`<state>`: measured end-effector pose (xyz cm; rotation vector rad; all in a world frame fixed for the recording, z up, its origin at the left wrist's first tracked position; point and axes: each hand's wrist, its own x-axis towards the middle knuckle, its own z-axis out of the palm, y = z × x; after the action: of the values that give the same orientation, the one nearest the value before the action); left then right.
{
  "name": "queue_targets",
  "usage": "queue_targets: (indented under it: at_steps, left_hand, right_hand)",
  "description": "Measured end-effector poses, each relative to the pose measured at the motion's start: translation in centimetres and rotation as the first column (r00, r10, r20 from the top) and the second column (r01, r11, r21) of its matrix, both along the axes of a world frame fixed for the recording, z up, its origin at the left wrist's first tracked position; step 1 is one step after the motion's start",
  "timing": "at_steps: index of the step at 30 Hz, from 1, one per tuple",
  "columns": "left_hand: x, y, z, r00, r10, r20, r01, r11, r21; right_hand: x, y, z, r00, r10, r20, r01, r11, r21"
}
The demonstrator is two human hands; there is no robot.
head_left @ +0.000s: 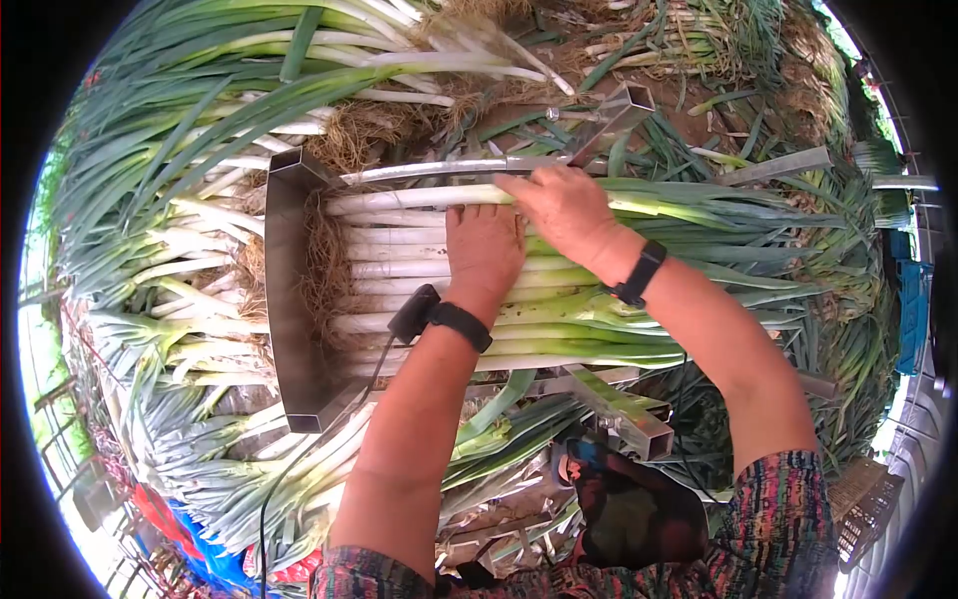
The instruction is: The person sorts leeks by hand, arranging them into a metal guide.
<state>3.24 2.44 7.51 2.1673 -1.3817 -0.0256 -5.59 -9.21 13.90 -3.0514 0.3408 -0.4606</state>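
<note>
In the head view, a row of long white-and-green leeks (559,317) lay just right of an upright grey metal end plate (295,299), brown roots facing it, on a grey square-tube metal frame (617,407). The person's left hand (485,248) rested right of the plate across the white stalks, back upward, fingers bent down; whether it gripped any could not be told. Farther right, the right hand (567,212) lay on the topmost leek, fingers bent over it; its hold could not be told either.

Left of the plate, more leeks (205,215) were heaped. Above and right of it, leaf litter covered brown bare ground (689,125). Far right stood a blue plastic crate (912,314) beside a pale ribbed wall (923,439); below left of the plate lay bright blue sheeting (205,544).
</note>
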Motion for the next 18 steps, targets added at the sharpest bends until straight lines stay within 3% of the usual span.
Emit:
queue_targets:
  at_steps: [5, 8, 9, 15, 18]
  left_hand:
    - [1.6, 1.0, 0.2, 0.994, -0.102, -0.027, 0.103, 0.994, 0.030]
    - [3.0, 1.5, 0.1, 0.981, -0.174, -0.086, 0.165, 0.982, -0.095]
    - [3.3, 1.6, 0.4, 0.977, -0.159, -0.140, 0.151, 0.986, -0.064]
    - [5.8, 4.2, 0.9, 0.994, 0.075, 0.083, -0.089, 0.980, 0.179]
    - [6.6, 5.8, 0.3, 0.981, 0.147, 0.129, -0.165, 0.977, 0.137]
  right_hand:
    - [0.8, -0.2, -0.7, 0.999, 0.024, -0.038, -0.027, 0.997, -0.075]
    - [0.5, -0.2, -1.1, 0.999, 0.014, -0.047, -0.019, 0.994, -0.106]
    - [0.5, -0.1, -1.3, 0.999, 0.000, -0.051, -0.006, 0.994, -0.113]
    - [0.3, -0.4, -1.2, 0.999, 0.019, -0.041, -0.020, 1.000, -0.023]
    - [0.2, -0.4, -1.3, 0.999, 0.009, -0.040, -0.008, 0.999, 0.031]
